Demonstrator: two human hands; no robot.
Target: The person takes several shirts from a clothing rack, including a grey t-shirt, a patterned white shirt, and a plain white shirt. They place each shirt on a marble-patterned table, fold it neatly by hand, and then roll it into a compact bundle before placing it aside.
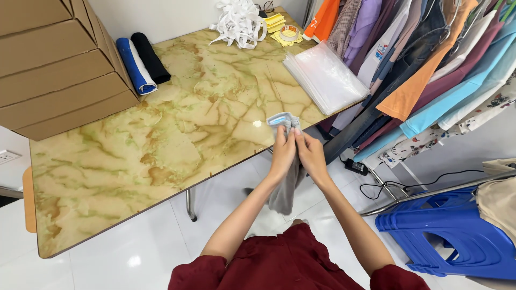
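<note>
Starting from the left, I am seeing the stacked cardboard boxes (59, 64) taking up the far-left corner of the marbled table (161, 150), with a rolled blue-and-white garment (136, 65) and a rolled black one (151, 57) lying just beside them. The broad middle of the tabletop is offering the open room, and its near edge is running diagonally just under my hands. My left hand (282, 153) is closing around the upper part of a grey garment (285, 188), fingers curled and pinching the cloth, while my right hand (310, 156) is gripping the same garment right beside it, the two touching. The garment's light blue collar end (282, 119) is sitting just over the table edge; the rest is hanging down off the side. I am judging this as gathering or straightening the top edge, and the next move is calling for lifting the cloth clear of the edge onto the bare marble. To the right, a stack of clear plastic bags (325, 75) is lying near the corner, with the clothes rack (430, 64) crowding close and blue plastic stools (457, 236) below.
</note>
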